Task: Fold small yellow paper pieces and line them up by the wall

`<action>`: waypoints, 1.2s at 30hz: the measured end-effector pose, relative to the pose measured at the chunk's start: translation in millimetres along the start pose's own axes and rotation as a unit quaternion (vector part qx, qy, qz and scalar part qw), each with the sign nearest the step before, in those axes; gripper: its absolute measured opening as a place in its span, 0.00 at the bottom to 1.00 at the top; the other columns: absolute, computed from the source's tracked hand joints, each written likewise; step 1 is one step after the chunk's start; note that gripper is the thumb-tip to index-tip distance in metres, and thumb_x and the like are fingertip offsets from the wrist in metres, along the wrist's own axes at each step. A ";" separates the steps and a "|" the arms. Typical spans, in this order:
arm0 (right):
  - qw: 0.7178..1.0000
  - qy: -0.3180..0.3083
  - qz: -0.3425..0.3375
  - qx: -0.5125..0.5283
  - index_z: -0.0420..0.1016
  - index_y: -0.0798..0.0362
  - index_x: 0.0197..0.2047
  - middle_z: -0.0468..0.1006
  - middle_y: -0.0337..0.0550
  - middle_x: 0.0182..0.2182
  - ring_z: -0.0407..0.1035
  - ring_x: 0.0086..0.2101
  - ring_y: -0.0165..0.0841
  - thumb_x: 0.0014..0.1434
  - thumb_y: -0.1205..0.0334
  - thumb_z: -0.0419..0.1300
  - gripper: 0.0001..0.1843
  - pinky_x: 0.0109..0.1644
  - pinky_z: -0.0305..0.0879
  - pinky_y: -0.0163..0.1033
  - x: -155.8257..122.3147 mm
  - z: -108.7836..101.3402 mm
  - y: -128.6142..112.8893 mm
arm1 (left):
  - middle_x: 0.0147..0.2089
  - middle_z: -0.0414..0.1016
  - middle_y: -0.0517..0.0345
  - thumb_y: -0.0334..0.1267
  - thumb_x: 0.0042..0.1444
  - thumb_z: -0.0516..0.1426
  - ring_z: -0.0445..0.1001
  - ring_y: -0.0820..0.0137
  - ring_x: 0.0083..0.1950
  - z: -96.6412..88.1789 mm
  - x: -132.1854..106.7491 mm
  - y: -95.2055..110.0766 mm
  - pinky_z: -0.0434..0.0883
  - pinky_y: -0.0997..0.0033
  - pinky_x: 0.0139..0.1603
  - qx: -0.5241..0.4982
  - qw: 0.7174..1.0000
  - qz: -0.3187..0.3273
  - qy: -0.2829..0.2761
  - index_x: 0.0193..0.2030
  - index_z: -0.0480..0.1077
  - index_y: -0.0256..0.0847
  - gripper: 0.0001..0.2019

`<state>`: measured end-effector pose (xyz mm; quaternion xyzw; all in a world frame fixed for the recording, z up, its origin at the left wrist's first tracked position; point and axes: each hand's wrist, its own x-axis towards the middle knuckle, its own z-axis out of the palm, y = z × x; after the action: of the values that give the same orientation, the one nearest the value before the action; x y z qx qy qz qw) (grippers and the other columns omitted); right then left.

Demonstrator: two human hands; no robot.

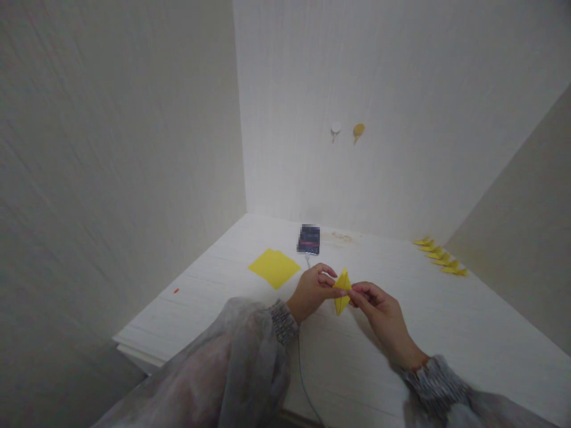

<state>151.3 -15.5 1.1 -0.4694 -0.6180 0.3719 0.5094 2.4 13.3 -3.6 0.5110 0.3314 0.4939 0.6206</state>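
A small piece of folded yellow paper (342, 297), narrow and diamond-shaped, is held up between my two hands above the white table. My left hand (312, 291) pinches its left side, thumb across the front and fingers partly behind. From the right, my right hand (379, 312) grips the paper's edge between thumb and forefinger. To the left of my left hand lie flat yellow paper sheets (273, 268), squared up in a small stack. Folded yellow paper pieces (439, 257), several of them, stand in a slanting row at the far right.
A phone (309, 239) lies near the back wall, with a pale cable (303, 368) running toward me under my left wrist. Two hooks, one white (335, 128) and one gold (358, 129), are on the wall. A small orange bit (176, 290) lies at the table's left.
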 end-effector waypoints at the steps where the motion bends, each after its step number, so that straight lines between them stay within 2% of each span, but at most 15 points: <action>1: 1.000 0.002 -0.001 -0.002 0.70 0.54 0.27 0.70 0.38 0.20 0.65 0.23 0.29 0.45 0.53 0.59 0.12 0.28 0.62 0.34 -0.2 -0.2 0.5 | 0.23 0.70 0.63 0.35 0.29 0.64 0.69 0.75 0.25 0.1 -0.2 0.4 0.66 0.74 0.29 0.005 1.000 -0.002 0.004 0.31 0.61 0.37 0.21; 12: 0.999 0.031 0.035 0.013 0.68 0.55 0.27 0.65 0.34 0.14 0.60 0.18 0.26 0.44 0.53 0.60 0.13 0.21 0.57 0.33 -1.7 0.7 -3.5 | 0.20 0.66 0.65 0.39 0.28 0.65 0.63 0.80 0.20 -0.3 1.0 -4.4 0.62 0.77 0.24 0.046 0.999 -0.008 0.022 0.29 0.64 0.34 0.20; 19: 0.995 0.039 0.049 0.076 0.64 0.54 0.27 0.68 0.36 0.19 0.58 0.16 0.25 0.38 0.49 0.63 0.19 0.18 0.52 0.31 0.0 1.9 -2.9 | 0.24 0.69 0.60 0.38 0.29 0.64 0.65 0.80 0.22 0.4 -0.4 -4.2 0.63 0.77 0.26 0.014 0.999 -0.031 -0.013 0.29 0.66 0.33 0.18; 27: 0.995 0.026 0.054 0.080 0.61 0.52 0.28 0.69 0.37 0.21 0.58 0.16 0.25 0.38 0.50 0.63 0.19 0.16 0.51 0.30 -0.4 1.3 -3.2 | 0.24 0.70 0.60 0.40 0.27 0.65 0.66 0.79 0.22 0.5 -2.6 -0.9 0.63 0.78 0.26 0.023 0.996 -0.081 -0.018 0.26 0.66 0.33 0.19; 30: 0.995 0.016 0.052 0.082 0.59 0.52 0.28 0.69 0.36 0.20 0.58 0.16 0.24 0.38 0.51 0.64 0.20 0.15 0.50 0.30 -0.8 2.0 -5.8 | 0.25 0.71 0.58 0.43 0.29 0.64 0.67 0.77 0.23 1.1 -3.9 0.4 0.64 0.76 0.26 0.023 0.993 -0.107 -0.035 0.26 0.66 0.33 0.18; 36: 0.991 -0.024 0.055 0.116 0.57 0.51 0.28 0.69 0.35 0.20 0.63 0.19 0.26 0.39 0.54 0.64 0.19 0.21 0.57 0.31 -2.0 4.2 -7.5 | 0.24 0.69 0.59 0.46 0.34 0.61 0.65 0.79 0.23 1.9 -3.9 0.3 0.63 0.77 0.26 0.030 0.996 -0.075 -0.038 0.25 0.67 0.33 0.17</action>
<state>145.7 -19.4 6.7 -0.4318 -0.5557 0.4797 0.5241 2.9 9.1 -3.2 0.5216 0.3600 0.4158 0.6523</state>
